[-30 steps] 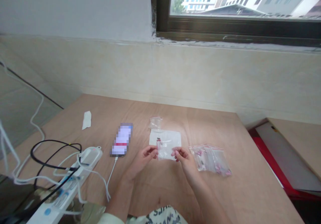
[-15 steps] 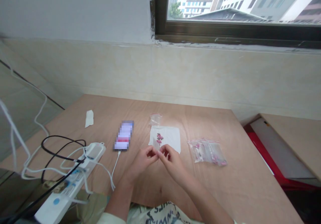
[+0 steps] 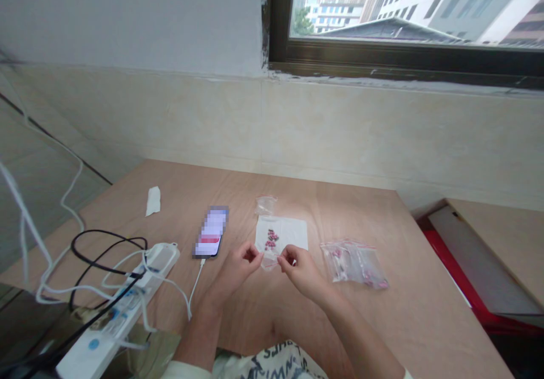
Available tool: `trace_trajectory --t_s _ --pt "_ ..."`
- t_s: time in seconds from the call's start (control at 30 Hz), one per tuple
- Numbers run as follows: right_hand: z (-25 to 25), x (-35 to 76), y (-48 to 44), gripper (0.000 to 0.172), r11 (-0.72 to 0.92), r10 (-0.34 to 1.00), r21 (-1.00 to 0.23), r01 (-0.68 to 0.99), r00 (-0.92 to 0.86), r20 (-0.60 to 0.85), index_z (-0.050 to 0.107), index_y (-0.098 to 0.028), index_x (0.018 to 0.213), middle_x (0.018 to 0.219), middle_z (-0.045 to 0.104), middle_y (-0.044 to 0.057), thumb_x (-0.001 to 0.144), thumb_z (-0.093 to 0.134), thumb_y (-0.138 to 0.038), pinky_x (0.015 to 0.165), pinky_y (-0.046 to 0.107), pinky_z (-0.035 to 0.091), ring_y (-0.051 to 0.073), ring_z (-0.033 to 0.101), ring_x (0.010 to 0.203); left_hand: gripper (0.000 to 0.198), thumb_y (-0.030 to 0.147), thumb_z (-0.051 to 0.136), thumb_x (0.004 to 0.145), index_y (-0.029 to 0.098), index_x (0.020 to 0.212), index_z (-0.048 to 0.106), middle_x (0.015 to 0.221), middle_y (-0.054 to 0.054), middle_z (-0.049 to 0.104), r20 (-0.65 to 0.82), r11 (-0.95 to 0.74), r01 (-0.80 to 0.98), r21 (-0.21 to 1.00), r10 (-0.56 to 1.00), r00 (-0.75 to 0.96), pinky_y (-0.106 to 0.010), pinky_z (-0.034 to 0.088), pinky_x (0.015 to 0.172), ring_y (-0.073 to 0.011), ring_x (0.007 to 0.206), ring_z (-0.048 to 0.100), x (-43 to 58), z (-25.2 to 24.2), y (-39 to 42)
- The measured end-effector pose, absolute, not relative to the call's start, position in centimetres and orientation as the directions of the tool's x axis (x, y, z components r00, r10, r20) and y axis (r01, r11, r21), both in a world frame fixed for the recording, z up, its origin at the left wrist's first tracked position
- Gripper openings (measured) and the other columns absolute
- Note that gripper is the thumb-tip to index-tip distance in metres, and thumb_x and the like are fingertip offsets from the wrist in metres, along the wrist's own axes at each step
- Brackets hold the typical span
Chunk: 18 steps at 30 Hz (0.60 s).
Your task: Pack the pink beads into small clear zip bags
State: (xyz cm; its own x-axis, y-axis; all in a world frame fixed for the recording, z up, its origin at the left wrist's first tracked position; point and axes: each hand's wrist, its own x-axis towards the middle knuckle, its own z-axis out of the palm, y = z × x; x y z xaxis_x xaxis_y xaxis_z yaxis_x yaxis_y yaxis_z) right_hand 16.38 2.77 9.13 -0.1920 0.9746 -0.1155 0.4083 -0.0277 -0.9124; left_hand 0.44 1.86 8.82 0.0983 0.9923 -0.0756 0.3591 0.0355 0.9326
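Note:
My left hand (image 3: 241, 267) and my right hand (image 3: 300, 271) meet just in front of a white paper sheet (image 3: 293, 231). Between their fingertips, a small clear zip bag (image 3: 269, 262) hangs pinched by its edges, and it looks pulled open. A small cluster of pink-and-dark small parts (image 3: 271, 239) lies on the sheet, close above the bag. Another small clear bag (image 3: 266, 204) lies just beyond the sheet. To the right of my right hand is a stack of zip bags with pink parts inside (image 3: 353, 263).
The wooden table (image 3: 361, 333) ends at a wall and at a right-hand edge, beyond which lies a red-edged folder (image 3: 476, 260). A phone (image 3: 211, 231) with a cable, a tissue (image 3: 153, 200) and a power strip (image 3: 127, 294) with tangled cords lie left.
My hands have drawn slightly apart and lower on the sheet, and the small clear bag now shows between them. The view has shifted slightly.

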Motion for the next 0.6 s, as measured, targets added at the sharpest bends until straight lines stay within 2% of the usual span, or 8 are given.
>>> trace_trajectory --t_s 0.1,0.17,0.23,0.3,0.4,0.47,0.57,0.6 --pt "9.7 15.8 2.9 0.013 -0.015 0.972 -0.915 0.403 -0.209 -0.108 0.042 -0.018 0.050 0.048 0.043 -0.004 0.062 0.044 -0.014 0.046 0.020 0.027 0.009 0.038 0.048 0.008 0.020 0.052 0.066 0.018 0.073 0.052 0.072 0.000 0.053 0.002 -0.073 0.428 0.901 0.986 0.164 -0.024 0.042 0.066 -0.0137 0.070 0.051 1.0 9.0 2.3" --pt "10.2 15.5 2.9 0.014 -0.014 0.957 -0.919 0.393 -0.263 -0.127 0.038 -0.018 0.049 0.047 0.040 -0.005 0.060 0.042 -0.012 0.045 0.020 0.025 0.008 0.036 0.047 0.030 0.014 0.052 0.063 0.019 0.092 0.051 0.095 -0.004 0.053 0.048 -0.146 0.410 0.900 0.969 0.241 -0.029 0.040 0.081 -0.0175 0.091 0.049 1.6 9.4 2.5" --pt "10.5 15.6 3.0 0.014 -0.025 0.948 -0.914 0.405 -0.279 -0.150 0.037 -0.018 0.048 0.047 0.038 -0.005 0.059 0.042 -0.012 0.045 0.020 0.024 0.008 0.035 0.047 0.044 0.007 0.046 0.064 0.021 0.106 0.047 0.113 -0.006 0.046 0.086 -0.194 0.381 0.904 0.955 0.284 -0.033 0.030 0.095 -0.0185 0.109 0.039 1.9 9.9 2.8" --pt "10.6 15.9 3.2 0.013 -0.064 0.944 -0.906 0.418 -0.269 -0.190 0.038 -0.018 0.048 0.046 0.038 -0.005 0.059 0.043 -0.012 0.045 0.020 0.023 0.008 0.035 0.047 0.047 0.002 0.039 0.064 0.022 0.106 0.049 0.119 -0.005 0.044 0.095 -0.214 0.375 0.902 0.946 0.311 -0.036 0.020 0.101 -0.0176 0.115 0.034 1.9 10.2 2.9" --pt "10.2 16.4 3.5 0.013 -0.134 0.941 -0.916 0.378 -0.242 -0.238 0.040 -0.017 0.048 0.047 0.040 -0.005 0.059 0.042 -0.012 0.045 0.020 0.025 0.008 0.036 0.047 0.041 0.004 0.039 0.068 0.024 0.102 0.053 0.114 -0.002 0.051 0.022 -0.182 0.386 0.904 0.923 0.383 -0.040 0.010 0.104 -0.0172 0.113 0.039 1.4 10.5 2.7" --pt "9.6 16.5 3.7 0.014 -0.176 0.949 -0.933 0.313 -0.199 -0.245 0.041 -0.017 0.048 0.047 0.041 -0.005 0.061 0.043 -0.015 0.046 0.020 0.027 0.008 0.038 0.047 0.039 0.014 0.045 0.072 0.025 0.109 0.048 0.116 -0.002 0.050 -0.053 -0.132 0.388 0.912 0.901 0.430 -0.041 0.011 0.103 -0.0183 0.113 0.039 1.0 10.4 2.3" --pt "8.1 16.2 4.0 0.019 -0.294 0.912 -0.940 0.172 -0.245 -0.330 0.044 -0.017 0.051 0.043 0.041 -0.005 0.068 0.043 -0.027 0.041 0.020 0.028 0.008 0.036 0.039 0.060 0.026 0.062 0.063 0.025 0.118 0.038 0.125 -0.005 0.041 -0.106 -0.099 0.407 0.908 0.886 0.452 -0.038 0.025 0.099 -0.0219 0.117 0.033 0.5 9.7 1.9" --pt "7.5 16.1 4.1 0.022 -0.339 0.887 -0.932 0.125 -0.289 -0.362 0.044 -0.018 0.054 0.042 0.040 -0.005 0.070 0.042 -0.032 0.040 0.021 0.027 0.008 0.035 0.037 0.060 0.027 0.062 0.063 0.025 0.118 0.037 0.124 -0.005 0.042 -0.103 -0.101 0.430 0.897 0.898 0.428 -0.037 0.027 0.098 -0.0214 0.116 0.034 0.4 9.3 1.8"
